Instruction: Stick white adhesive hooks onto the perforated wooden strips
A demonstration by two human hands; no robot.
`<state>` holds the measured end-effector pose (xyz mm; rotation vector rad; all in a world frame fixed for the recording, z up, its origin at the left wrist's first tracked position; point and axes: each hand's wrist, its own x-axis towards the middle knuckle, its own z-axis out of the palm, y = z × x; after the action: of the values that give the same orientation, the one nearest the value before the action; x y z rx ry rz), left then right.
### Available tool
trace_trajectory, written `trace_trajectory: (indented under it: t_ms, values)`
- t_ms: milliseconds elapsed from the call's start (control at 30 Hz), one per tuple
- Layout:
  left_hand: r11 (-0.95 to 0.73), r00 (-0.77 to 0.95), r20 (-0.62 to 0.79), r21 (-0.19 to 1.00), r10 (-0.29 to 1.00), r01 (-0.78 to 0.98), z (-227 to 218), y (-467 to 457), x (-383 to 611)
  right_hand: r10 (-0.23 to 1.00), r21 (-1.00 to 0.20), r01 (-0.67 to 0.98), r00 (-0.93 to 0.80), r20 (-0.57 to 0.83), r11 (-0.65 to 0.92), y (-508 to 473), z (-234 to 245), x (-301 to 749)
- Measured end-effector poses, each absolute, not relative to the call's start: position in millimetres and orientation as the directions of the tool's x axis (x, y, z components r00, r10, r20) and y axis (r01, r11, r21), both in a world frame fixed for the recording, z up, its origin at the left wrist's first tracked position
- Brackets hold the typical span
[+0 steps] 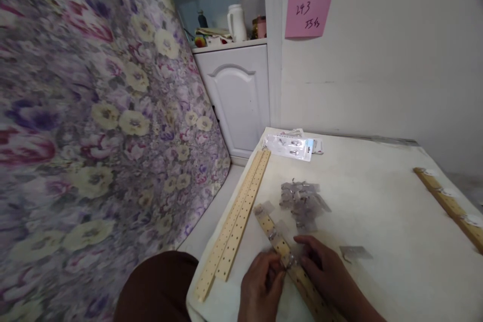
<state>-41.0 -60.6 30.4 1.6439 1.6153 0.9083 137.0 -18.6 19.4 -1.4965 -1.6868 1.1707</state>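
A narrow wooden strip (267, 222) with rows of dark holes lies slanting on the table below me. Clear plastic pieces with small metal hooks (272, 234) sit along it. At the strip's left edge, my left hand (261, 287) is closed in a pinch beside one metal hook (290, 260); what is between its fingertips is hidden. My right hand (326, 269) lies along the strip's right side, thumb near that same hook and index finger stretched out apart from it. Beyond the hands is a pile of clear hook pieces (302, 198). One loose hook piece (355, 252) lies right of my right hand.
Two pale perforated strips (236, 226) lie along the left edge of the white table (381, 196). Clear hook packaging (289, 147) is at the back. Another wooden strip (449, 206) with white pieces lies far right. A floral curtain (113, 110) hangs at left.
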Motion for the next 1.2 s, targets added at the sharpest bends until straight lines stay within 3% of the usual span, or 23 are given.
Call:
trace_trajectory:
  t_ms: [333, 1200]
  values:
    - [-0.117, 0.08, 0.088, 0.857, 0.993, 0.501, 33.8, -62.1, -42.4, 0.966, -0.892, 0.451, -0.235, -0.111, 0.007, -18.1, 21.1, 138.9]
    - [-0.049, 0.033, 0.037, 0.844, 0.999, 0.534, 38.2, -60.2, -37.5, 0.969, -0.898, 0.439, -0.218, -0.12, -0.013, -20.8, 20.5, 140.6]
